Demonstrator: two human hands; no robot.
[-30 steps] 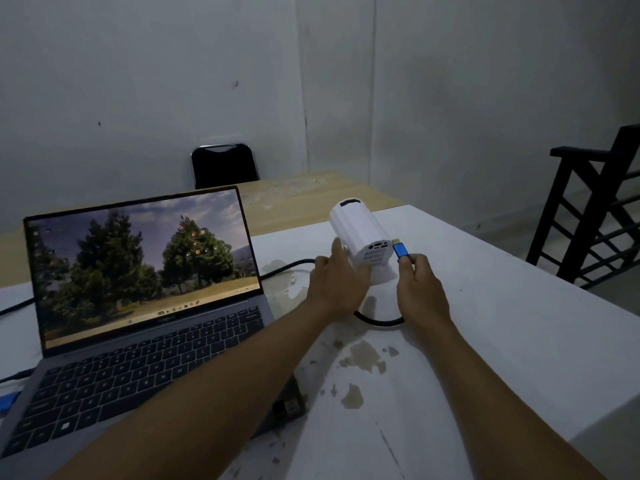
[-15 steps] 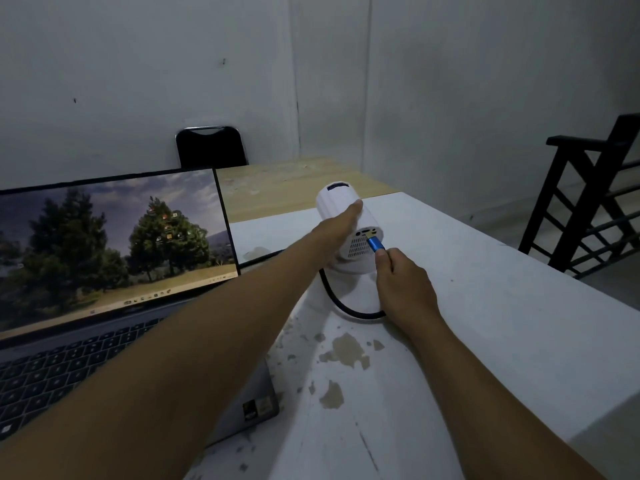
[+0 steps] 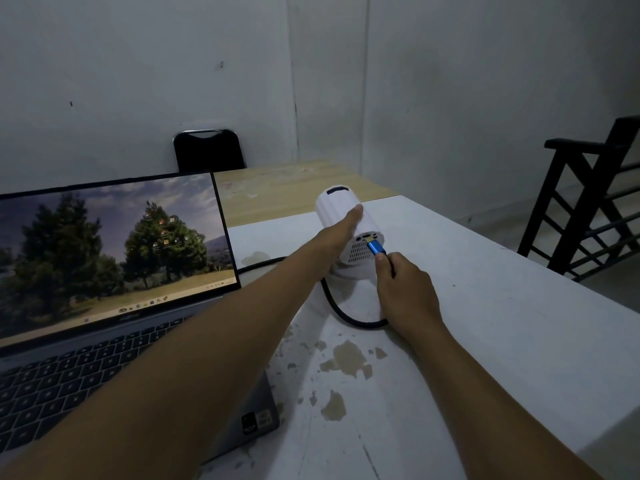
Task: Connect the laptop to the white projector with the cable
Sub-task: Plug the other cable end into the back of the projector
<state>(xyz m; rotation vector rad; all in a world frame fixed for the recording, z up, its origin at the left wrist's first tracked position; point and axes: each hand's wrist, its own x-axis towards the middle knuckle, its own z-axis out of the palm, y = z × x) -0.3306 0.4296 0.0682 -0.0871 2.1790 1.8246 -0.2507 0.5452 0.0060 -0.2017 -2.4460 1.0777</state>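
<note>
The white projector [image 3: 337, 206] stands mid-table, its rear port panel facing me. My left hand [image 3: 341, 230] grips its left side and top. My right hand [image 3: 405, 289] pinches the blue plug [image 3: 376, 248] of the black cable [image 3: 341, 315]; the plug's gold tip sits at a port on the rear panel, and how deep it is I cannot tell. The cable loops on the table under the projector and runs left behind the open laptop [image 3: 114, 306], whose screen shows a tree wallpaper.
The white table [image 3: 519, 323] has worn brown patches near its middle. A wooden table [image 3: 287, 192] butts against its far edge, with a black chair [image 3: 209, 150] behind. A black railing [image 3: 588, 202] stands at right. Walls close the back.
My left hand slid from the projector's base up onto its side and top. My right hand carried the blue plug from beside the projector to the rear ports. The view moved closer.
</note>
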